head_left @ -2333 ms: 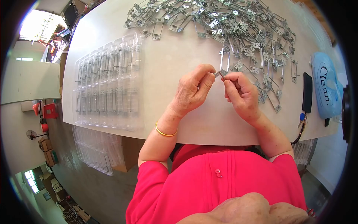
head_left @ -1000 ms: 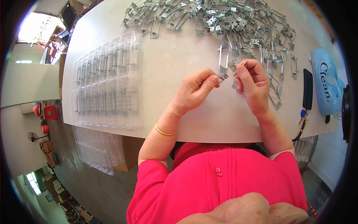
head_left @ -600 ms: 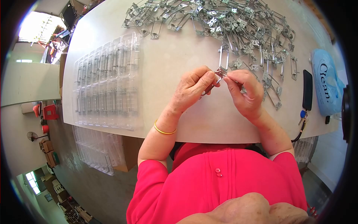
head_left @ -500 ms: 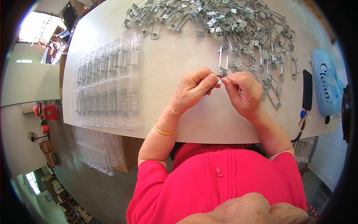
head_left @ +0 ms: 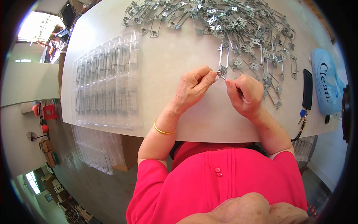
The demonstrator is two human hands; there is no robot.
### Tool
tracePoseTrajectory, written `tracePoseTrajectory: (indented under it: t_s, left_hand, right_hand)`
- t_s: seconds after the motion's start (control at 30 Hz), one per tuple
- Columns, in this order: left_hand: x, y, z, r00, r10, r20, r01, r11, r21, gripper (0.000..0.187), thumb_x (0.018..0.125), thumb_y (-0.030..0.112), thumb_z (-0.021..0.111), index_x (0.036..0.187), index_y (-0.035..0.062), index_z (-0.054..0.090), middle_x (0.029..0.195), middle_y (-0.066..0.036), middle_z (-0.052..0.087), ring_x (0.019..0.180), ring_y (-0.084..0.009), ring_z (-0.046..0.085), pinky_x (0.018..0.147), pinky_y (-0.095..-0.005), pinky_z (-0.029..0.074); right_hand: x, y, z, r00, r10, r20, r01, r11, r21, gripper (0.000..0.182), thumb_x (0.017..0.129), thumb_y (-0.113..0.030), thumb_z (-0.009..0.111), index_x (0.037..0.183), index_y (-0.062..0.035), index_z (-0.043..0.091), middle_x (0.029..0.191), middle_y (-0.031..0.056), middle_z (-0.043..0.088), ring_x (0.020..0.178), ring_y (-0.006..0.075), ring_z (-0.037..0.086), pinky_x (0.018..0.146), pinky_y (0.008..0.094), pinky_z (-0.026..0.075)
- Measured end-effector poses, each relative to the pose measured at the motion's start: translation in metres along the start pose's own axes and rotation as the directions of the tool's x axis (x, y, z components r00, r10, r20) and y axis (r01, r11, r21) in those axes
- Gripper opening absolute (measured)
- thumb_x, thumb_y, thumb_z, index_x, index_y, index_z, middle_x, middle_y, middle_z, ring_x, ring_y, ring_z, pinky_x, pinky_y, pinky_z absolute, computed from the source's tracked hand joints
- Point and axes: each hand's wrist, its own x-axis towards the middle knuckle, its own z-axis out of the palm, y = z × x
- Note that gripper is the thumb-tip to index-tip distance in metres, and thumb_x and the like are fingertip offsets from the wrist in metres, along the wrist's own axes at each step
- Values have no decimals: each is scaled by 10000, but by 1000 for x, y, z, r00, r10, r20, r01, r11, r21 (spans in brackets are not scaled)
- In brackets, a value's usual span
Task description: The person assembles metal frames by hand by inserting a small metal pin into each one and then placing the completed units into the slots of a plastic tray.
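My left hand [head_left: 195, 87] is closed, thumb and forefinger pinching a small shiny metal bracket [head_left: 219, 78]; most of it is hidden by the fingers. Just to the right, my right hand [head_left: 245, 96] is curled with its thumb tip close to the bracket's end. I cannot tell what the right fingers hold. Beyond the fingertips lies a long metal frame [head_left: 223, 56] with two thin rods, its near end overlapping the bracket in this view. It reaches back to a large heap of similar metal frames [head_left: 238, 26].
Clear plastic blister trays [head_left: 106, 78] filled with metal frames lie on the white table [head_left: 167, 56] at left. More trays [head_left: 99, 149] stand below its edge. On the right are a black phone [head_left: 307, 89], keys [head_left: 302, 116] on a cord and a blue "Clean" packet [head_left: 326, 82].
My right hand has shifted slightly right, widening the gap between the two hands. More of the metal between the fingertips shows. The left hand has barely moved.
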Motion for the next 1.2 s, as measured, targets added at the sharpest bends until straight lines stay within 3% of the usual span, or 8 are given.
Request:
tracePoseTrajectory:
  t_s: [0.17, 0.33, 0.47, 0.67, 0.73, 0.97, 1.03, 1.2]
  left_hand:
    - [-1, 6, -1, 999, -22, 29, 26, 993, -115, 298, 1066, 240, 572, 895, 15, 668, 727, 18, 556, 648, -55, 496, 584, -226, 417]
    - [-1, 14, -7, 970, -157, 188, 175, 981, -80, 385, 1076, 332, 540, 904, 19, 686, 719, 4, 598, 619, -65, 537, 565, -224, 421]
    - [-1, 4, -11, 965, -122, 231, 163, 972, -171, 442, 1084, 389, 509, 936, 10, 682, 781, -50, 654, 637, -95, 586, 566, -237, 439]
    - [2, 4, -14, 952, -69, 298, 242, 768, -594, 425, 1110, 358, 435, 1156, -29, 604, 988, -176, 699, 711, -204, 675, 633, -296, 528]
    - [6, 5, -10, 985, -108, 131, 170, 675, -718, 425, 1113, 344, 411, 1214, -37, 570, 1075, -197, 697, 803, -250, 712, 718, -346, 583]
    - [5, -4, -9, 987, -94, 130, 146, 859, -491, 468, 1025, 187, 630, 1415, -30, 491, 1150, -198, 692, 881, -245, 728, 794, -385, 608]
    - [3, 6, -5, 967, -49, 251, 196, 772, -604, 577, 969, 94, 701, 1488, 17, 459, 1176, -181, 688, 891, -229, 734, 822, -380, 620]
    - [6, -6, -5, 978, 24, 206, 132, 694, -708, 594, 983, 138, 690, 1508, 27, 436, 1176, -181, 690, 860, -236, 737, 792, -377, 626]
  right_hand:
    - [13, 0, 7, 985, 101, -140, -71, 976, 204, 95, 920, -9, 714, 925, -44, 626, 785, 44, 625, 583, 154, 549, 540, 278, 431]
    - [0, 5, 9, 903, 404, 143, -416, 744, 523, 56, 972, -32, 683, 1004, -32, 636, 864, 29, 651, 722, 88, 607, 639, 239, 486]
    - [1, 1, 8, 896, 410, 173, -435, 724, 536, 70, 972, -37, 691, 1017, -24, 638, 858, 27, 648, 756, 77, 623, 668, 233, 503]
    - [-5, 1, 12, 917, 392, 66, -347, 706, 617, 96, 997, -29, 657, 1070, -22, 594, 885, 22, 632, 748, 79, 609, 676, 224, 511]
    - [-4, 3, 9, 897, 442, 30, -347, 659, 667, 104, 1015, -48, 636, 1085, -27, 562, 908, 27, 625, 743, 77, 596, 670, 230, 519]
    - [6, 6, 2, 787, 614, -65, -390, 576, 719, 117, 1028, -109, 636, 1076, -35, 558, 909, 37, 623, 727, 91, 614, 663, 241, 539]
    - [7, 5, 2, 768, 639, -44, -411, 546, 730, 127, 1030, -127, 637, 1069, -36, 558, 915, 42, 625, 727, 101, 626, 671, 242, 541]
    - [5, 0, 5, 763, 646, 24, -451, 506, 735, 130, 1028, -122, 639, 1063, -37, 547, 914, 46, 622, 732, 102, 630, 661, 247, 531]
